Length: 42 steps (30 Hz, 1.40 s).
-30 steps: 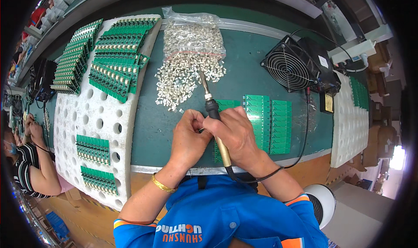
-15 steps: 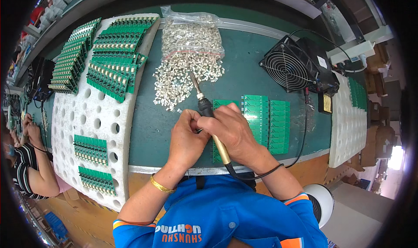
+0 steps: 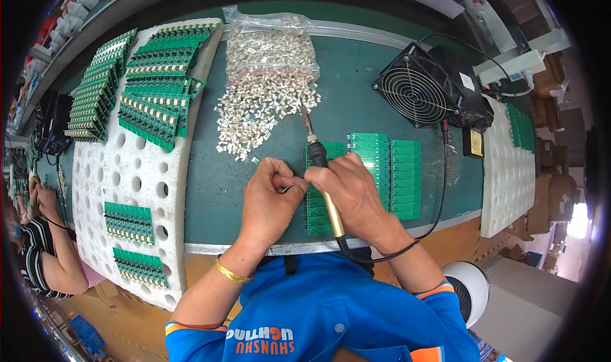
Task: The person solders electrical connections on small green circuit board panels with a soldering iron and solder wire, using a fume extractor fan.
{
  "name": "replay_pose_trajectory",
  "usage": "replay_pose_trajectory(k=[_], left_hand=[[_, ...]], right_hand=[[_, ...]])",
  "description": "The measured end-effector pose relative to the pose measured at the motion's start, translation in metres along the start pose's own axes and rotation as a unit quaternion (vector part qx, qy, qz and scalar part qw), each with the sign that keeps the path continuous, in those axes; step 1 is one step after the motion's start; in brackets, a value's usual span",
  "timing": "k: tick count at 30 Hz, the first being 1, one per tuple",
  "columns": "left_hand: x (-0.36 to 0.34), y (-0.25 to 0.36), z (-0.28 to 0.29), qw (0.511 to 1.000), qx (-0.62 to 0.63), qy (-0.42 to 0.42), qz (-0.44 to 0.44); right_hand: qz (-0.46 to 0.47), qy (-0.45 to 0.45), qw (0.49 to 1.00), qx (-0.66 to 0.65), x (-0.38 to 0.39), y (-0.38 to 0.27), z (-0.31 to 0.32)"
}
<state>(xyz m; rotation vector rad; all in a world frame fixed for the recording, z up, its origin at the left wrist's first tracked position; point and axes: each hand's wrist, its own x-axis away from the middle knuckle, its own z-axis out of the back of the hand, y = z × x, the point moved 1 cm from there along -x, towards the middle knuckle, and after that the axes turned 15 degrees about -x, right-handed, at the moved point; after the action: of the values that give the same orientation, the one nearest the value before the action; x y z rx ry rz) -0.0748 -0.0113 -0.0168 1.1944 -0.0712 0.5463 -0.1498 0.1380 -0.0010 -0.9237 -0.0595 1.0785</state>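
My right hand (image 3: 349, 191) grips a soldering iron (image 3: 332, 214) with a gold handle and black collar. Its metal tip points away from me, over the edge of a pile of small white connectors (image 3: 258, 111). Fingers curled together, my left hand (image 3: 270, 200) pinches a thin silvery wire (image 3: 294, 185), which looks like solder wire. The wire reaches toward my right fingers, and the two hands nearly meet. Partly under my right hand lies a green circuit board panel (image 3: 317, 210). Two more green panels, a middle one (image 3: 370, 147) and a right one (image 3: 405, 181), lie beside it.
A clear plastic bag (image 3: 270, 47) spills the connectors. Left stands a white foam board (image 3: 127, 177) with holes, carrying stacked populated boards (image 3: 162, 76). A black fan (image 3: 417, 88) sits right; the iron's cord (image 3: 439, 203) runs there. Another person (image 3: 54, 247) works far left.
The soldering iron's tip has swung right, away from the middle of the connector pile. The wire between my hands shows more now. The whole view has shifted slightly.
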Motion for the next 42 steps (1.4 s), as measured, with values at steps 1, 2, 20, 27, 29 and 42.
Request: replay_pose_trajectory(k=[1,2,20,27,29,42], left_hand=[[0.000,0.001,0.001,1.000,-0.001,-0.003,-0.004],[0.000,0.002,0.001,1.000,-0.001,-0.006,-0.007],[0.005,0.001,0.005,0.998,0.016,-0.054,0.024],[0.005,-0.001,0.003,0.999,0.016,-0.041,0.016],[0.005,-0.001,0.003,0.999,0.011,-0.044,0.022],[0.002,-0.006,0.006,0.997,0.017,-0.062,0.029]], right_hand=[[-0.002,0.001,1.000,0.001,0.001,0.000,-0.001],[-0.004,0.010,1.000,-0.002,0.002,0.000,-0.001],[0.020,0.035,0.999,0.018,0.006,-0.006,-0.002],[0.010,0.052,0.999,0.000,0.010,-0.007,-0.003],[0.011,0.076,0.997,-0.013,0.015,-0.003,-0.003],[-0.037,0.200,0.955,-0.216,0.066,-0.031,0.034]])
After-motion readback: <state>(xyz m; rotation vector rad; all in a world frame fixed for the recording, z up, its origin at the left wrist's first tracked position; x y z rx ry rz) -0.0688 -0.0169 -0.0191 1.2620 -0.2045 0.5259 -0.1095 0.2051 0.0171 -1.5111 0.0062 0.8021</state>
